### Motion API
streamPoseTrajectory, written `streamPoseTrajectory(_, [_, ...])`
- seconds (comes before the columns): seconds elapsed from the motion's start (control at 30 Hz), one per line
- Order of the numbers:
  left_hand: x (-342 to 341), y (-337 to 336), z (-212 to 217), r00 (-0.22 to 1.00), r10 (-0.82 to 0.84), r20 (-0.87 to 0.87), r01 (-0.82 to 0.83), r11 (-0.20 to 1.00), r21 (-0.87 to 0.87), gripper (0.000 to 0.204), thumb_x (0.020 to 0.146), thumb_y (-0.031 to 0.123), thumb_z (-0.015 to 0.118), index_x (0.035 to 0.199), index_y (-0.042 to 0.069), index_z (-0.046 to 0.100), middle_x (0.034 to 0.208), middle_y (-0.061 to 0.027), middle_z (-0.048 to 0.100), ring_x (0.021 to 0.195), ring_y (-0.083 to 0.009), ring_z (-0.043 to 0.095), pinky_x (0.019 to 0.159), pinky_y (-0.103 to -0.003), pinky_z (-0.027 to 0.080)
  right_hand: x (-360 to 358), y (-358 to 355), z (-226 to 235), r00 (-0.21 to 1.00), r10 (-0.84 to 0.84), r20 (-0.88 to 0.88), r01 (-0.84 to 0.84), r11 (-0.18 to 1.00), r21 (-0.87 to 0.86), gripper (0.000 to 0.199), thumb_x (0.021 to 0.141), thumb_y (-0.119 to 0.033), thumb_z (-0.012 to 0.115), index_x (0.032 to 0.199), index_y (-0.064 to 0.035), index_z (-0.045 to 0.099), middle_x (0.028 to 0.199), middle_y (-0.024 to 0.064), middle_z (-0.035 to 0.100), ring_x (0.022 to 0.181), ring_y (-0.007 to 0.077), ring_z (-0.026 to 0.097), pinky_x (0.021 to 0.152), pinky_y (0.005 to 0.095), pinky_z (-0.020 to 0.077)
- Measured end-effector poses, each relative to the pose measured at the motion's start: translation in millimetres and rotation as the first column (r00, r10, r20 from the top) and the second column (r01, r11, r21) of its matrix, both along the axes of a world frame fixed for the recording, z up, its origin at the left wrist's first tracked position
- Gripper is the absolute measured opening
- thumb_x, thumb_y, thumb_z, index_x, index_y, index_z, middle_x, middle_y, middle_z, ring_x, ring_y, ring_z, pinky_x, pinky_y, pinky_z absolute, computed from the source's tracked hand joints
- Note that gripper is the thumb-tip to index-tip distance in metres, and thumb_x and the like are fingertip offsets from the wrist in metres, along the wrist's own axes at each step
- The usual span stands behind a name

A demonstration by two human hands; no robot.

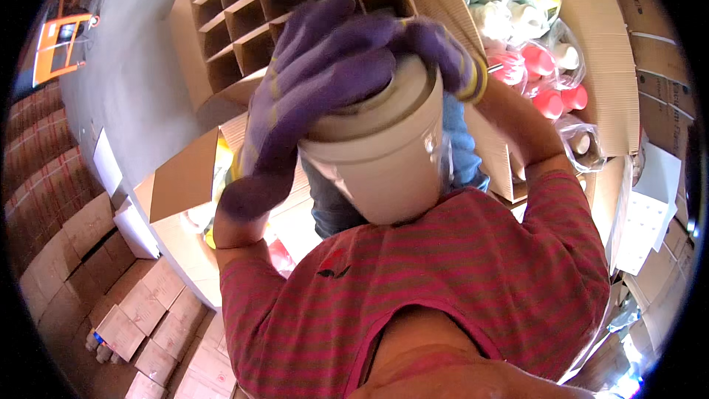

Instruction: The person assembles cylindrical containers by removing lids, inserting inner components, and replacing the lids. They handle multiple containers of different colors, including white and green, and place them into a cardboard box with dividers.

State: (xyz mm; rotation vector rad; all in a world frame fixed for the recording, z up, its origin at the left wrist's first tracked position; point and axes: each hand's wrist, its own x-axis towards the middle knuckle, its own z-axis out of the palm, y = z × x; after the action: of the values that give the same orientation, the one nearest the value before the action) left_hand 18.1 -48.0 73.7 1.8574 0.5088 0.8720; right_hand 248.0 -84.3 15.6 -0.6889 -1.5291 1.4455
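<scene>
The left hand (321, 66), gloved in purple, is arching with its long fingers slanting up and rightward; the right hand (443, 55), gloved alike, is bending toward it. Both elbows are flexing, the right forearm (517, 122) angling inward.

A warehouse, stacked with cardboard cartons (146, 304)

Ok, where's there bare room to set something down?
The smooth grey surface looks bare between the orange open frame and the divided brown cardboard carton, whose cells look mostly free. Crowded: the open brown cardboard box at right, holding bagged red, white and yellow bottles.
</scene>
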Motion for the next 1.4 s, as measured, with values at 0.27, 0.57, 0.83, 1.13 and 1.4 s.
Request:
streamPoseTrajectory(0.27, [-8.4, 15.0, -24.2, 0.997, -0.069, 0.026, 0.07, 0.997, -0.037, 0.067, 0.095, 0.045, 0.042, 0.141, -0.004, 0.04, 0.148, -0.0183, 0.038, 0.139, -0.0317, 0.033, 0.115, -0.041, 0.02, -3.1, 0.4, 13.8, 0.999, -0.021, -0.041, 0.026, 0.992, 0.127, 0.051, 0.1, -0.029, 0.029, 0.113, 0.0064, 0.063, 0.114, 0.022, 0.065, 0.114, 0.0333, 0.06, 0.099, 0.0448, 0.0435])
streamPoseTrajectory(0.57, [-16.7, 6.7, -55.5, 0.98, -0.12, 0.158, 0.156, 0.957, -0.246, 0.077, 0.094, 0.055, 0.037, 0.143, -0.005, 0.036, 0.151, -0.0186, 0.035, 0.142, -0.0305, 0.029, 0.117, -0.04, 0.016, -30.8, -23.5, 66.6, 0.981, 0.074, 0.177, -0.141, 0.903, 0.406, 0.047, 0.096, -0.033, 0.042, 0.121, 0.0016, 0.061, 0.122, 0.0166, 0.063, 0.116, 0.0326, 0.059, 0.104, 0.0423, 0.0409])
streamPoseTrajectory(0.83, [-1.0, 7.9, -6.8, 0.948, -0.273, 0.165, 0.258, 0.96, 0.108, 0.077, 0.095, 0.052, 0.038, 0.146, -0.005, 0.031, 0.152, -0.0184, 0.033, 0.14, -0.0284, 0.033, 0.116, -0.036, 0.019, -5.4, -12.2, 21.7, 0.983, 0.081, 0.167, -0.108, 0.981, 0.162, 0.034, 0.1, -0.021, 0.046, 0.124, -0.0001, 0.059, 0.125, 0.0156, 0.061, 0.122, 0.0253, 0.055, 0.105, 0.0392, 0.042])
streamPoseTrajectory(1.13, [-11.9, 2.6, -17.7, 0.97, -0.116, 0.212, 0.184, 0.923, -0.337, 0.073, 0.093, 0.047, 0.047, 0.146, -0.001, 0.034, 0.15, -0.018, 0.034, 0.136, -0.0297, 0.037, 0.112, -0.039, 0.028, -4.1, -9.3, 48.6, 0.988, 0.15, 0.039, -0.151, 0.988, 0.025, 0.054, 0.096, -0.039, 0.045, 0.128, 0.0034, 0.055, 0.126, 0.016, 0.06, 0.118, 0.026, 0.056, 0.103, 0.0363, 0.0414])
streamPoseTrajectory(1.4, [-1.6, -1.8, -32.7, 0.964, -0.123, 0.236, 0.127, 0.992, 0.002, 0.079, 0.095, 0.058, 0.027, 0.144, -0.003, 0.037, 0.15, -0.0227, 0.034, 0.141, -0.0366, 0.028, 0.116, -0.044, 0.018, -26.9, -26.2, 83.9, 0.856, -0.102, 0.507, -0.208, 0.83, 0.518, 0.041, 0.094, -0.023, 0.05, 0.128, -0.0024, 0.057, 0.124, 0.0196, 0.06, 0.123, 0.0381, 0.052, 0.107, 0.0441, 0.0385])
